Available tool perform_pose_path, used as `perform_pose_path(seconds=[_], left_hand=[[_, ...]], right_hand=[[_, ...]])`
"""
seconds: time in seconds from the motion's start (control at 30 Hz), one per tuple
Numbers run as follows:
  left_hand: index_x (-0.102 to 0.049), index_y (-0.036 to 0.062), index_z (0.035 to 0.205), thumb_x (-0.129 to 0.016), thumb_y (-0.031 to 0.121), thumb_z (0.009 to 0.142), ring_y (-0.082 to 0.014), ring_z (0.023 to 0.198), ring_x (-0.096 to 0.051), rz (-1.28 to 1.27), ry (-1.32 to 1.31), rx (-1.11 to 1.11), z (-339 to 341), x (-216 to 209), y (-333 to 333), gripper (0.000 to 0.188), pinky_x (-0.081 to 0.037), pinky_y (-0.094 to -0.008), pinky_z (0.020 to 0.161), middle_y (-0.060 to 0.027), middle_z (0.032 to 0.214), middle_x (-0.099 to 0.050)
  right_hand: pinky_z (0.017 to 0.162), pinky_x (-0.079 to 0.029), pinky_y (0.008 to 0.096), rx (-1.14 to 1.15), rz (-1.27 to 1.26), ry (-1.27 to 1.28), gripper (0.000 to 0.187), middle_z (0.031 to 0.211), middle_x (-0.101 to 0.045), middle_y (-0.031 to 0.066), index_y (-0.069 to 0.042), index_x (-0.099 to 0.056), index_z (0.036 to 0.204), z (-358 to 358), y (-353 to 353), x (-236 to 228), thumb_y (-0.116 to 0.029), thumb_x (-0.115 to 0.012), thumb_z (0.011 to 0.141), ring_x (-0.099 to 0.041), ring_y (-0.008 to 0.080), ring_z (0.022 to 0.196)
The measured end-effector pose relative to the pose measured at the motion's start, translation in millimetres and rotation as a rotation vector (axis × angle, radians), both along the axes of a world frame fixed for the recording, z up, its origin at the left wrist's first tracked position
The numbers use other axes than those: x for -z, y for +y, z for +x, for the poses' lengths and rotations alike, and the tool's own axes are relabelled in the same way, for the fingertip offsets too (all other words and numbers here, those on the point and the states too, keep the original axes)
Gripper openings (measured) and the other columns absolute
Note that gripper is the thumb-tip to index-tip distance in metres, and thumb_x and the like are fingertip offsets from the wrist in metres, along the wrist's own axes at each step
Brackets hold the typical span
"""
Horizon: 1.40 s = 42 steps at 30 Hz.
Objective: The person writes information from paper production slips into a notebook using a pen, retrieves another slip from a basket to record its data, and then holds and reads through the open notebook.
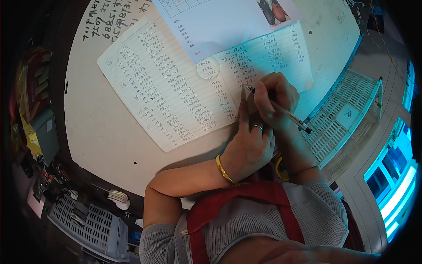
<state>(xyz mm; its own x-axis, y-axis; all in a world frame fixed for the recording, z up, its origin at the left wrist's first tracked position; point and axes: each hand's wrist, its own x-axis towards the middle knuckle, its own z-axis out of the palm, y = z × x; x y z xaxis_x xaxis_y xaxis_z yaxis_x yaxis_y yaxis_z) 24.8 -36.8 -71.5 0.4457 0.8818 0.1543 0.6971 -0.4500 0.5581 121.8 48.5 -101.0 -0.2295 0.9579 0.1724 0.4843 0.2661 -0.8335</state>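
Observation:
An open lined notebook (162,88) filled with handwritten columns lies on a white table (101,132). My right hand (274,99) grips a black pen (281,110), its tip touching the right page near the notebook's lower edge. My left hand (248,141), wearing a ring and a gold bangle, lies flat on the table just below the notebook, crossed under my right hand with a finger stretched up beside the pen tip. A small clear round object (208,68) rests on the notebook's fold.
A printed sheet (220,22) with a picture of shoes overlaps the notebook's top. White plastic crates stand on the floor at right (347,119) and lower left (88,224). Cluttered shelves (33,97) with packets line the left side.

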Motion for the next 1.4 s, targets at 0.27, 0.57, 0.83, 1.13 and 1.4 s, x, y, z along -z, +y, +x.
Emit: perform_pose_path(seconds=[0.27, 0.57, 0.83, 1.13, 1.4], left_hand=[[-0.064, -0.0099, 0.091, -0.058, 0.011, 0.072, -0.0372, 0.089, -0.057, -0.083, -0.011, 0.029, -2, -1, -1, 0.029, -0.035, -0.0672, 0.097, -0.0197, 0.086, -0.058], [-0.064, -0.0105, 0.092, -0.058, 0.011, 0.072, -0.0367, 0.09, -0.056, -0.093, -0.001, 0.049, -1, 0, -1, 0.03, -0.035, -0.0666, 0.098, -0.0205, 0.088, -0.058], [-0.065, 0.0005, 0.091, -0.062, 0.012, 0.073, -0.0272, 0.084, -0.056, -0.03, -0.005, 0.015, -8, -10, 8, 0.022, -0.04, -0.056, 0.094, -0.0127, 0.087, -0.057], [-0.065, 0.0044, 0.095, -0.061, 0.003, 0.083, -0.0221, 0.07, -0.06, -0.404, -0.704, -0.595, -33, -119, -25, 0.013, -0.047, -0.0309, 0.064, -0.0086, 0.08, -0.059], [-0.062, 0.0021, 0.095, -0.057, -0.003, 0.08, -0.0222, 0.072, -0.06, -0.199, -0.511, -0.729, -24, -158, -81, 0.017, -0.049, -0.0315, 0.064, -0.0092, 0.081, -0.059]], right_hand=[[0.044, -0.042, 0.0293, -0.015, -0.017, 0.016, 0.017, 0.056, -0.053, 0.0054, -0.006, -0.048, 0.069, 1, 0, 1, -0.002, -0.064, 0.076, -0.051, 0.0175, 0.044], [0.044, -0.042, 0.029, -0.002, -0.015, 0.014, 0.017, 0.055, -0.052, 0.0053, -0.005, -0.047, 0.069, 1, 0, 1, -0.001, -0.062, 0.077, -0.05, 0.017, 0.043], [0.051, -0.038, 0.021, 0.01, -0.46, 0.895, 0.016, 0.068, -0.051, 0.0049, -0.005, -0.044, 0.076, 15, -1, -4, -0.002, -0.056, 0.085, -0.045, 0.0079, 0.056], [0.053, -0.039, 0.0207, -0.522, -0.347, 0.846, 0.012, 0.069, -0.054, 0.0046, -0.003, -0.047, 0.078, 19, -23, -142, -0.002, -0.054, 0.087, -0.045, 0.0061, 0.058], [0.056, -0.038, 0.0211, -0.764, -0.502, 0.655, 0.012, 0.069, -0.054, 0.0031, -0.003, -0.05, 0.073, 4, -47, -166, 0.0, -0.057, 0.083, -0.045, 0.0061, 0.06]])
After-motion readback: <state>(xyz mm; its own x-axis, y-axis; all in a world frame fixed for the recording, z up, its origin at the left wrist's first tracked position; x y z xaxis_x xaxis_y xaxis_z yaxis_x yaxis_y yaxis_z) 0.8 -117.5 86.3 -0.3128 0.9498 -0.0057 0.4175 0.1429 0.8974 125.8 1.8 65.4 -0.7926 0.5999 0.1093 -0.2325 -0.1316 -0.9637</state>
